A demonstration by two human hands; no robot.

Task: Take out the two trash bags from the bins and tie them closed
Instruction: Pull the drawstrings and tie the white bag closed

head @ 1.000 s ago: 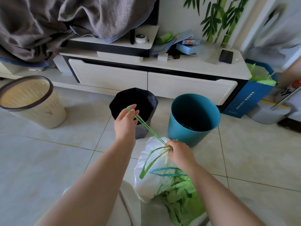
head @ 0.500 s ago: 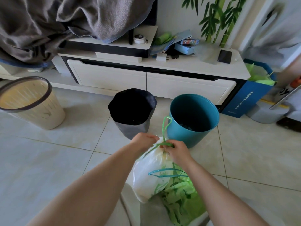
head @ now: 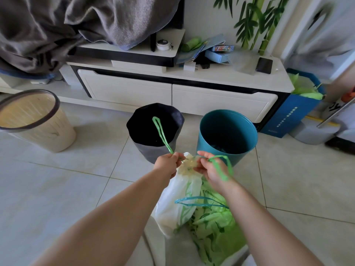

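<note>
A white trash bag (head: 177, 200) stands on the floor in front of me, its neck gathered between my hands. My left hand (head: 166, 164) pinches one green drawstring loop (head: 161, 132), which sticks up over the black bin (head: 155, 131). My right hand (head: 212, 170) pinches the other green drawstring loop (head: 223, 167), which curls over its back. A second bag, green-patterned (head: 215, 227) with a teal drawstring (head: 199, 201), lies just right of the white one. The teal bin (head: 227, 136) stands behind my right hand.
A beige bin (head: 36, 121) with a dark rim stands at the left. A white TV cabinet (head: 176, 93) with drawers runs along the back, with a grey blanket (head: 76, 22) draped on it. A blue box (head: 290, 114) holding green bags sits at the right.
My left hand came back from its far pull to the bag's neck. Both hands now pinch separate green loops, drawn apart to either side of the gathered neck.
</note>
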